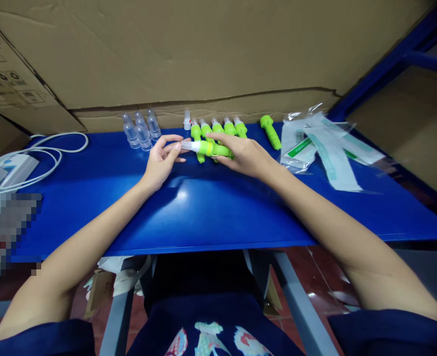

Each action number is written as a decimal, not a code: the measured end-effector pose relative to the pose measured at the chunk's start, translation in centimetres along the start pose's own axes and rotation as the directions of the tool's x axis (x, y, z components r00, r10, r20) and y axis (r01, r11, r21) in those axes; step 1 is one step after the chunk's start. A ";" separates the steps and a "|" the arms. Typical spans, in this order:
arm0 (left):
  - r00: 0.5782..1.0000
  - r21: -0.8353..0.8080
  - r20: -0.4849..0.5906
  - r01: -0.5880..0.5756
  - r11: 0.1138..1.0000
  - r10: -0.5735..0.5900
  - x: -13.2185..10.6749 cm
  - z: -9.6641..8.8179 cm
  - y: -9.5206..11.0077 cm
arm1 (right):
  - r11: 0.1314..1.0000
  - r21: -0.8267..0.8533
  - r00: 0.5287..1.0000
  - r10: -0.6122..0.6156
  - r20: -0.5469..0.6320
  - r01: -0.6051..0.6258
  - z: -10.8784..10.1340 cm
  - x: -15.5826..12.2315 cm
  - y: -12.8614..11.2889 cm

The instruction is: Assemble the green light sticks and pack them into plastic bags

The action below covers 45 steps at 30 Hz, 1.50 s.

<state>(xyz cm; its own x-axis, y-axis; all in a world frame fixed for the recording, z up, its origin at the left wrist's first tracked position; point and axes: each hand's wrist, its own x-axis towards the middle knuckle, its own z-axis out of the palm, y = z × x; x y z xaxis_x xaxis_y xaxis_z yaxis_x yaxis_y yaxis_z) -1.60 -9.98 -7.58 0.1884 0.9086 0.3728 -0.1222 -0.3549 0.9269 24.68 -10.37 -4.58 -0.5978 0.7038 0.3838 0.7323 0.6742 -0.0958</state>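
My right hand [246,154] is wrapped round a lime-green ribbed tube [207,148] with a yellow band, held sideways above the table. At its left end is a white collar with a clear tip [189,146], which the fingers of my left hand [163,157] pinch. Just behind my hands stands a row of several similar green pieces [217,127] with white collars and clear tips, their lower parts partly hidden. A small white-and-clear tip piece [187,120] stands at the row's left end. Farther right, a green ribbed piece [270,132] without a clear tip lies alone.
Several clear plastic caps [143,134] lie at the back left of the blue table [188,212]. Clear packets with white-and-green sleeves [327,146] cover the right side. A white device [18,170] with a looped cable sits at left. Cardboard [203,54] walls the back.
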 end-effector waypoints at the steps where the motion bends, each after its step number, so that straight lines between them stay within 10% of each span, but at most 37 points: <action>1: 1.000 0.012 -0.009 -0.008 1.000 0.008 0.1 0.0 0.0 | 1.000 -0.006 1.000 0.002 0.017 -0.002 -0.2 0.0 -0.2; 45: 1.000 0.120 -0.012 0.016 0.993 -0.014 0.2 -0.3 0.3 | 0.989 0.144 0.995 -0.043 0.088 0.030 0.2 0.0 -2.2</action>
<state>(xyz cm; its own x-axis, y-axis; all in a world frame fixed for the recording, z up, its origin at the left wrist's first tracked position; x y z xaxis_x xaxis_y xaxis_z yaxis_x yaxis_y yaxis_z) -1.92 -9.84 -7.29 0.1786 0.9161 0.3590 -0.0013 -0.3646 0.9311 23.03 -11.82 -4.54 -0.6552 0.6911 0.3051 0.6595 0.7202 -0.2151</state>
